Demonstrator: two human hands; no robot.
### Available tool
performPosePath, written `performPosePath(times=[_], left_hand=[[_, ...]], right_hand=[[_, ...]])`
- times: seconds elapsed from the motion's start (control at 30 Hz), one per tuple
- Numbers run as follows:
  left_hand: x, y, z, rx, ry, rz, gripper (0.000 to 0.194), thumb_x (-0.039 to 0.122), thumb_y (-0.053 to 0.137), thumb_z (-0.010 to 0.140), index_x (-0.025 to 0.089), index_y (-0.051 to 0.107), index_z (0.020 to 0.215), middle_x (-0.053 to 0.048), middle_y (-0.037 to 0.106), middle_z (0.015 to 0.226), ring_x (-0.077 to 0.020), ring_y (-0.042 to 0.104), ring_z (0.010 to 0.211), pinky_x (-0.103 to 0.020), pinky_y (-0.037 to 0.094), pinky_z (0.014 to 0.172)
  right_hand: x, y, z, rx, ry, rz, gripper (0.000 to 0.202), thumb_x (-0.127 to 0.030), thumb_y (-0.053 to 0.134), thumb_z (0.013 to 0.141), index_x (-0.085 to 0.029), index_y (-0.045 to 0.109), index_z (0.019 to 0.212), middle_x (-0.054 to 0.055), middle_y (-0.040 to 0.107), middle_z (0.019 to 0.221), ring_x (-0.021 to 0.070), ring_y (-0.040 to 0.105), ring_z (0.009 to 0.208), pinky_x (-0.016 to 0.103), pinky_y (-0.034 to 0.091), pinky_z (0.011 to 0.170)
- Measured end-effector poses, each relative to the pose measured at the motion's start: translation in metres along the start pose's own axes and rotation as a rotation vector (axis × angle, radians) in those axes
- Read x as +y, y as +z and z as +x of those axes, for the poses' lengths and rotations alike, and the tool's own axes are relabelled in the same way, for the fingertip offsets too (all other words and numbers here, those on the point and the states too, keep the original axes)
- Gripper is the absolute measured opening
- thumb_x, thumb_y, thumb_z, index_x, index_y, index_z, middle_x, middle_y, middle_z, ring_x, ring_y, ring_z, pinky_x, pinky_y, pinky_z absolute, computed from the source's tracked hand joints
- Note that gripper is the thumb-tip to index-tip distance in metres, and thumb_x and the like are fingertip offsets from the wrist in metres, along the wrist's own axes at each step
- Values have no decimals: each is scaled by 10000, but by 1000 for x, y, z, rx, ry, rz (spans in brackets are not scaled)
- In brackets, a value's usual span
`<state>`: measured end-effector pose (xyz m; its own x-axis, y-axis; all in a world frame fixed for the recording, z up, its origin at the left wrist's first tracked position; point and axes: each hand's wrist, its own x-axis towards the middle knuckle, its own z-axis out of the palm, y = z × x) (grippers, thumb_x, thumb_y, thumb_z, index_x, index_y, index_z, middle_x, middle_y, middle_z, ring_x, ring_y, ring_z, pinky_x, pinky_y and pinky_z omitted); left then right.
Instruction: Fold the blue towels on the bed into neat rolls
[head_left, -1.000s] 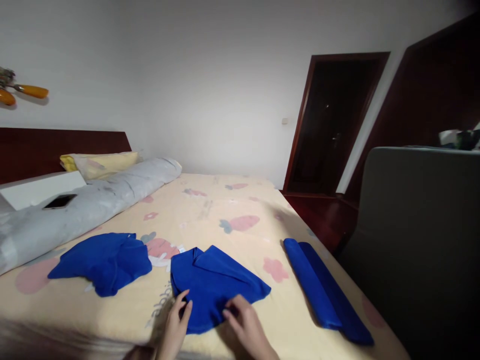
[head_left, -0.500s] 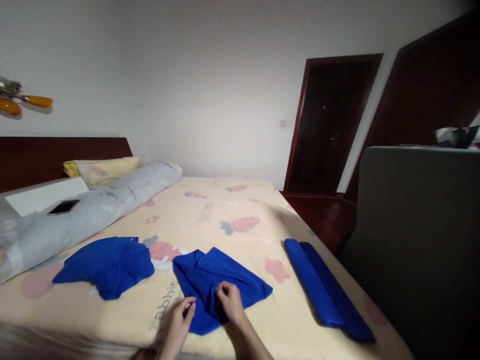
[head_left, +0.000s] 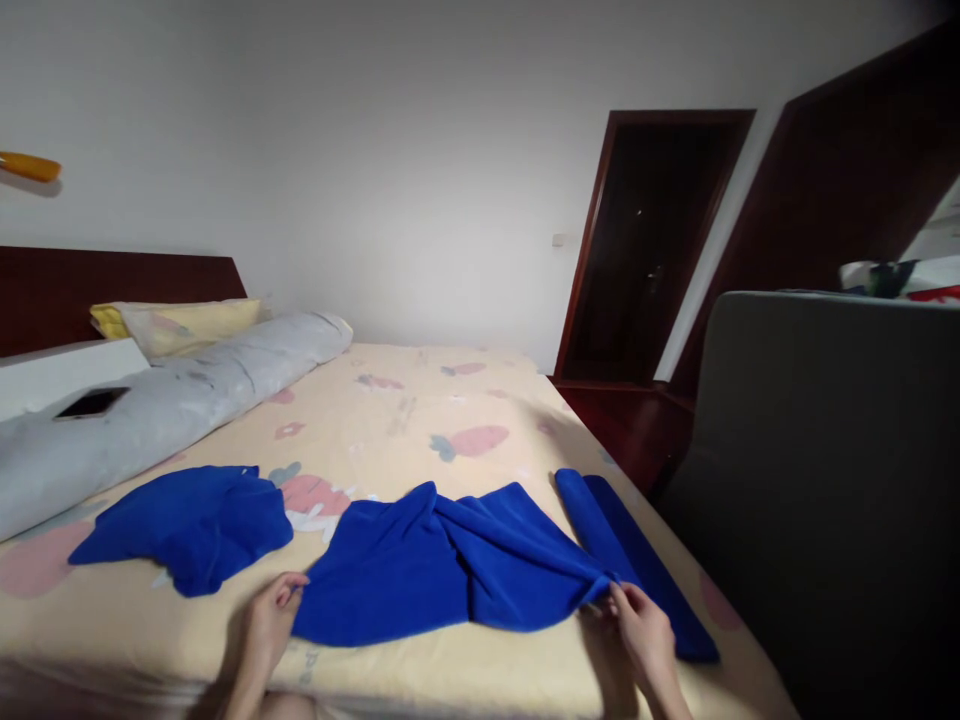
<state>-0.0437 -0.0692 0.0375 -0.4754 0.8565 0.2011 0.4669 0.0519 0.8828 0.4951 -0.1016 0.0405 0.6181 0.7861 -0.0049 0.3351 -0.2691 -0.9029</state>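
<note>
A blue cloth [head_left: 405, 575] is spread sideways on the bed in front of me, with a twist of folds across its middle and right part. My left hand [head_left: 271, 610] pinches its left edge. At the opposite end my right hand [head_left: 643, 625] grips a bunched corner, pulled out to the right. Left of my left hand lies a second blue cloth [head_left: 191, 525], crumpled in a heap. Two rolled or narrowly folded blue cloths [head_left: 645, 560] lie side by side at the right, partly behind the stretched corner and my right hand.
The bed [head_left: 480, 400] has a cream sheet with pink prints. A long grey bolster [head_left: 187, 400] crosses its left side, bearing a phone [head_left: 91, 402]. Behind it is a yellow pillow [head_left: 187, 328]. A dark grey chair back [head_left: 817, 450] stands off the bed's right edge.
My hands have moved apart, the left leftwards and the right rightwards. Between them the folded-over cloth has opened out wide. The view has shifted slightly to the right.
</note>
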Motion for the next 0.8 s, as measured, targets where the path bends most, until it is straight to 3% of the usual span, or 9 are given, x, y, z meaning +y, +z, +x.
performPosePath(times=[0.13,0.2,0.3,0.4,0.47,0.57,0.63,0.7,0.8], left_hand=[[-10,-31,12,258,-96,123,164,317,527,550,235,644,631,15,541,504,-227,570,581,-329,451,587],[-17,-39,13,329,-129,229,144,261,512,589,241,646,638,0,574,555,-243,590,620,-349,465,617],[-23,-37,9,352,-49,401,177,205,493,651,239,665,680,-31,629,686,-259,619,738,-371,491,720],[-19,-20,9,365,123,547,234,236,469,766,217,696,819,-84,678,910,-281,614,960,-398,463,895],[-9,-4,16,264,193,614,277,267,441,826,202,700,901,-105,675,1038,-269,598,1043,-381,440,951],[9,25,35,-42,187,705,334,263,410,874,186,683,1050,-111,635,1230,-228,562,1164,-330,399,1021],[15,43,47,-177,144,748,388,277,385,904,173,641,1176,-119,571,1358,-227,499,1269,-356,366,1067],[16,60,53,-224,102,767,442,317,349,932,170,590,1273,-135,496,1446,-260,434,1340,-449,364,1071],[10,77,54,-272,63,784,498,376,313,951,191,517,1367,-143,390,1524,-295,342,1406,-556,348,1057]], right_hand=[[20,-31,-6,-113,86,-124,416,-629,470,557,-247,629,600,68,678,575,251,632,562,333,450,542],[28,-41,-7,-135,84,-204,350,-592,493,532,-259,601,556,72,676,579,263,641,596,343,455,557],[34,-47,-8,-9,-12,-289,322,-537,502,531,-260,618,647,78,683,634,282,652,656,363,474,598],[28,-41,-8,226,-169,-360,438,-560,432,650,-233,644,849,93,686,760,293,657,723,382,488,622],[17,-30,-2,268,-268,-378,473,-564,384,718,-215,649,898,97,680,807,283,657,740,379,495,640],[-2,-10,17,110,-412,-345,451,-528,368,765,-196,662,850,98,682,808,254,655,744,360,511,704],[-10,3,34,73,-504,-414,442,-454,345,795,-169,674,872,132,688,912,268,649,852,368,507,787],[-13,14,47,170,-512,-593,461,-364,330,815,-120,672,1003,183,648,1115,314,606,1016,417,479,864],[-10,26,59,265,-407,-868,530,-316,336,860,-79,552,1283,222,507,1357,360,501,1204,481,436,920]])
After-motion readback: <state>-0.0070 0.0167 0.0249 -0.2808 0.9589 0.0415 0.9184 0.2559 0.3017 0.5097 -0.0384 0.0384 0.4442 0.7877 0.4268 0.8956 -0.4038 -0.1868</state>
